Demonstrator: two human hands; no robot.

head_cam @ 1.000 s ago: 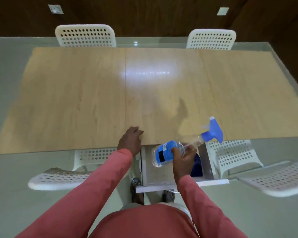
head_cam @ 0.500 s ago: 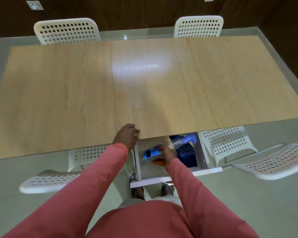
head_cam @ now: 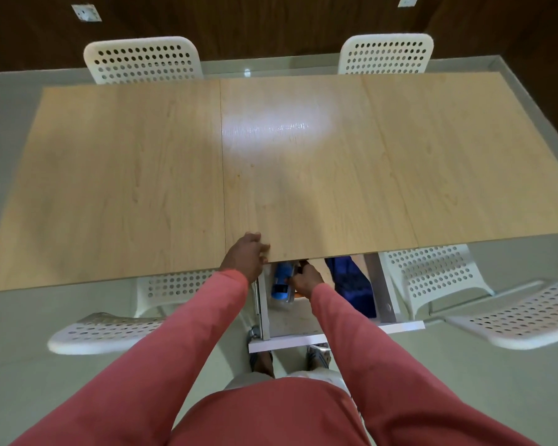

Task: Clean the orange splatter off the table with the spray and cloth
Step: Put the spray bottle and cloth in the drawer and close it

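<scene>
Comparison with the view one second earlier shows that the clear spray bottle with the blue label (head_cam: 281, 282) no longer sits above the table edge; it now lies inside the open white drawer (head_cam: 335, 333) under the light wood-grain tabletop (head_cam: 303, 188), its nozzle end hidden beneath the tabletop. The right hand (head_cam: 306, 280) has followed it down into the drawer and is closed around the bottle's side, fingers partly hidden by the table edge. The left hand (head_cam: 246, 257) remains on the near table edge, fingers curled over it, just beside the drawer and apart from the right hand. The drawer also contains a dark blue cloth (head_cam: 351, 284) at its right side and a small orange item (head_cam: 298, 295) under the right hand, too hidden to identify. The tabletop surface shows only a bright light reflection near its centre. White perforated plastic chairs (head_cam: 142, 61) stand around the table.
</scene>
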